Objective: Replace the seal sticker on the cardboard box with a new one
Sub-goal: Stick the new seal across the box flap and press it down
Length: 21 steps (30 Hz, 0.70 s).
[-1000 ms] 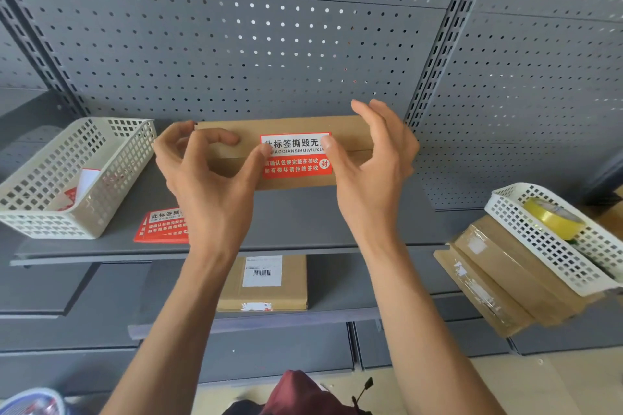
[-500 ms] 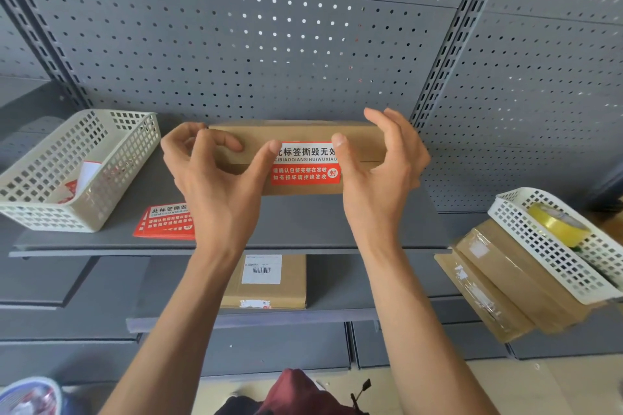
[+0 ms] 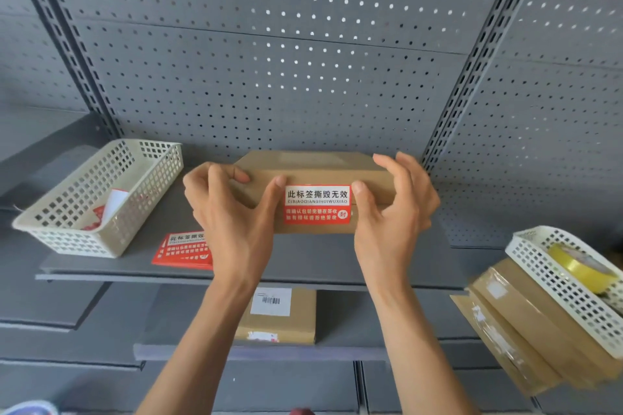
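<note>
A flat brown cardboard box (image 3: 313, 167) lies on the grey shelf (image 3: 303, 259) against the pegboard. A red and white seal sticker (image 3: 317, 204) sits across its front edge, folded from the top face onto the front face. My left hand (image 3: 232, 216) grips the box's left end, thumb tip touching the sticker's left edge. At the right end my right hand (image 3: 392, 212) holds the box, thumb against the sticker's right edge. A small stack of spare red seal stickers (image 3: 180, 249) lies on the shelf at the left, partly behind my left wrist.
A white mesh basket (image 3: 101, 195) with paper scraps stands at the shelf's left. Another white basket (image 3: 569, 286) with a yellow tape roll (image 3: 580, 268) rests on stacked brown parcels (image 3: 526, 323) at the right. One lower shelf carries a labelled box (image 3: 279, 317).
The box with both hands sits slightly right and lower in the view as the camera shifted. Both thumbs stay pressed at the sticker's two ends.
</note>
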### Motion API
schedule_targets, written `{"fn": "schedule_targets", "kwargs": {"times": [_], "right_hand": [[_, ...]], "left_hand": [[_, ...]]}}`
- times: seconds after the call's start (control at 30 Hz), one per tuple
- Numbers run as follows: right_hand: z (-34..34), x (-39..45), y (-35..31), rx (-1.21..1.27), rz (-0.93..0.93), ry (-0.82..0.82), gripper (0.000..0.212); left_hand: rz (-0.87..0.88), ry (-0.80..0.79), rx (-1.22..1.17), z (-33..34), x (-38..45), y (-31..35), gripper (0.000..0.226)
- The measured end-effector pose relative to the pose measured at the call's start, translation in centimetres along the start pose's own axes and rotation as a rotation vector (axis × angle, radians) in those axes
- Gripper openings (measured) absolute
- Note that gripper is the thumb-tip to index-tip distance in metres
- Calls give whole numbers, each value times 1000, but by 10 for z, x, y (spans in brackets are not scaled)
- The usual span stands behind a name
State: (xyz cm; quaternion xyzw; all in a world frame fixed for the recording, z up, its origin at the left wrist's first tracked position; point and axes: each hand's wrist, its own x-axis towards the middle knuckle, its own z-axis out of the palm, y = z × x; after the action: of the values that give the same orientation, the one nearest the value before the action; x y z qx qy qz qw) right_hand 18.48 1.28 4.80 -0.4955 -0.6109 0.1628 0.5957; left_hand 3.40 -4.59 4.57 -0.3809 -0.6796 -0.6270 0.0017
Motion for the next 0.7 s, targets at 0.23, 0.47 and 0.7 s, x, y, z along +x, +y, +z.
{"fn": "schedule_targets", "kwargs": {"times": [0.23, 0.47, 0.7], "right_hand": [[-2, 13, 1, -34, -28, -86, 39], [-11, 24, 5, -93, -85, -248, 50], [-18, 25, 8, -164, -133, -398, 57]], "left_hand": [[39, -32, 33, 4, 4, 1, 46], [64, -70, 40, 2, 11, 1, 58], [127, -127, 73, -4, 9, -2, 70]]}}
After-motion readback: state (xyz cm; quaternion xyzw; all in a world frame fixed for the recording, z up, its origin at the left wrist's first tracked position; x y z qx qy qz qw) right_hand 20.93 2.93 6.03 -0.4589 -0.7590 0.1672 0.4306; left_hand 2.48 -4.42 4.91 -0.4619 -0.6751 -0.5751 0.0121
